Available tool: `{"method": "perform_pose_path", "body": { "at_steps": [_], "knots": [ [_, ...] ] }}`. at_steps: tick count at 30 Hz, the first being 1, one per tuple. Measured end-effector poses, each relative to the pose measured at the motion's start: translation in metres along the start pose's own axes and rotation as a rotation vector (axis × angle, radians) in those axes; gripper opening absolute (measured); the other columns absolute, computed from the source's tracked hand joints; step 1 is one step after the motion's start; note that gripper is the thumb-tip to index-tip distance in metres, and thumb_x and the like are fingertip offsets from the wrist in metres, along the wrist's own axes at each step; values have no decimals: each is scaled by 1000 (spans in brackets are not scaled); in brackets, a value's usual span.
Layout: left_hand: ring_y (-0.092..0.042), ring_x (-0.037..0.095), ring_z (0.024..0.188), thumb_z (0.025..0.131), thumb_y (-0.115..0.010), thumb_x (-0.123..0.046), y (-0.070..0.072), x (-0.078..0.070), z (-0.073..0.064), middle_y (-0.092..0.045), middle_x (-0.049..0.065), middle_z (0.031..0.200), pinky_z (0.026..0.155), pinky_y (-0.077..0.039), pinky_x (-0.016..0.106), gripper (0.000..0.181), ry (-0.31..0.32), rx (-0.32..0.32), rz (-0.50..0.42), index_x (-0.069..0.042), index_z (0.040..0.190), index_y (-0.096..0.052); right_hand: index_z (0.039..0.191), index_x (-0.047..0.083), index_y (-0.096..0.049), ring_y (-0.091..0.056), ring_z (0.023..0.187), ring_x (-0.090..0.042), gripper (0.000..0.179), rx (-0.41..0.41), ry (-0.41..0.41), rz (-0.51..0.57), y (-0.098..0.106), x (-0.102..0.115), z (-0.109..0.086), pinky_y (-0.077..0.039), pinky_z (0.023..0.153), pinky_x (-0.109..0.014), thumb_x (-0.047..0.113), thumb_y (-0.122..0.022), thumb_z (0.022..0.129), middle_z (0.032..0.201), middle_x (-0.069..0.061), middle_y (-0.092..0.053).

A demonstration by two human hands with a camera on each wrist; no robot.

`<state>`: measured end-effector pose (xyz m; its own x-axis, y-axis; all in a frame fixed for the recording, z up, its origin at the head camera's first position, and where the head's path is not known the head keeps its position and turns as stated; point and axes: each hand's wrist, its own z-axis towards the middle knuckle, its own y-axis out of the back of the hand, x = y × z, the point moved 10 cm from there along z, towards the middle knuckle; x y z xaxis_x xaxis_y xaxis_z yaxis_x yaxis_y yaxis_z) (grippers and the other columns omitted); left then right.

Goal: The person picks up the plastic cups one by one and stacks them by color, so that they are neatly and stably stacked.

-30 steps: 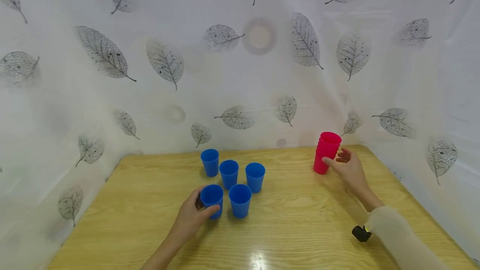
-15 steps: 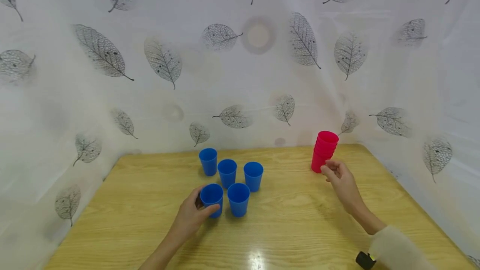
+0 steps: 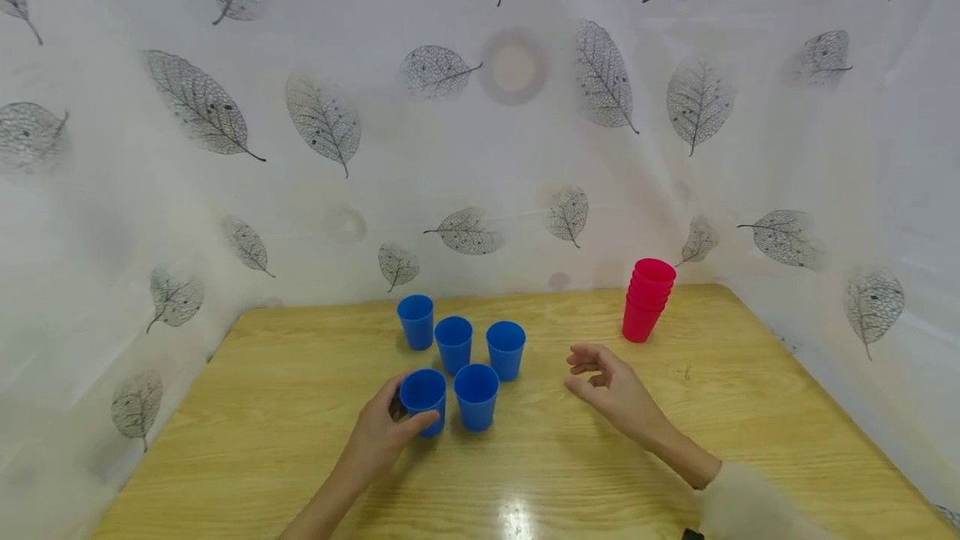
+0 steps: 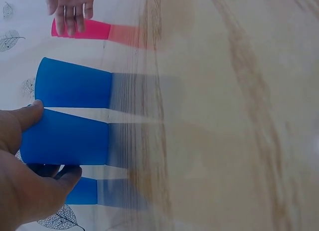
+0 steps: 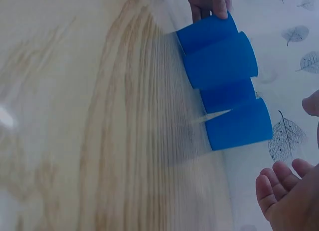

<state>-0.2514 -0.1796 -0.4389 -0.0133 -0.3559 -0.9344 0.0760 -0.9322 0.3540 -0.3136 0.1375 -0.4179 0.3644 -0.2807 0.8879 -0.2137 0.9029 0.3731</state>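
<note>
My left hand (image 3: 384, 432) grips the front left blue cup (image 3: 423, 394), its thumb across the near side and the fingers round the left. Right beside that cup stands another blue cup (image 3: 476, 398). Behind them three more blue cups (image 3: 454, 348) stand upright with their mouths up. My right hand (image 3: 615, 394) is over the table to the right of the cups, fingers loosely bent with nothing between them. In the right wrist view its fingers (image 5: 279, 183) are apart from the blue cups (image 5: 239, 123). A stack of nested red cups (image 3: 648, 302) stands at the back right.
The wooden table (image 3: 300, 407) meets a pale curtain (image 3: 480, 148) with leaf prints along its back edge. A dark object (image 3: 692, 534) shows by the right sleeve (image 3: 750, 511) at the bottom edge.
My right hand has left the red stack and moved left and nearer, toward the blue cups. The left hand keeps its hold on the blue cup. The red stack stays in place.
</note>
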Motion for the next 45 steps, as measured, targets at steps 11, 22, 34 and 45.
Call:
{"method": "perform_pose_path", "body": {
  "at_steps": [11, 22, 34, 45],
  "knots": [
    [-54, 44, 133, 90, -83, -19, 2, -1, -4, -58, 25, 140, 109, -47, 52, 70, 15, 1, 14, 7, 144, -48, 136, -8, -54, -58, 116, -44, 52, 169, 28, 48, -52, 13, 3, -57, 90, -32, 14, -76, 95, 127, -27, -61],
    [-54, 44, 133, 88, -84, -17, 3, -5, -7, -58, 26, 140, 109, -47, 52, 70, 25, 1, 43, 7, 144, -48, 134, -11, -53, -59, 116, -46, 54, 250, 64, 70, -80, 16, 7, -58, 93, -40, 16, -77, 94, 128, -29, -60],
    [-56, 42, 130, 86, -86, -20, -6, -3, -16, -59, 23, 139, 106, -50, 50, 74, 43, 62, 44, 6, 145, -48, 134, -10, -54, -63, 115, -40, 61, 234, 76, 33, -103, 20, 17, -58, 92, -49, 17, -84, 88, 127, -21, -65],
    [-55, 44, 132, 86, -86, -17, -7, -1, -19, -58, 26, 140, 107, -49, 51, 75, 39, 67, 18, 8, 145, -46, 139, -10, -50, -63, 118, -39, 69, 236, 38, 64, -117, 19, 20, -57, 96, -50, 15, -86, 86, 132, -23, -63]
  ]
}}
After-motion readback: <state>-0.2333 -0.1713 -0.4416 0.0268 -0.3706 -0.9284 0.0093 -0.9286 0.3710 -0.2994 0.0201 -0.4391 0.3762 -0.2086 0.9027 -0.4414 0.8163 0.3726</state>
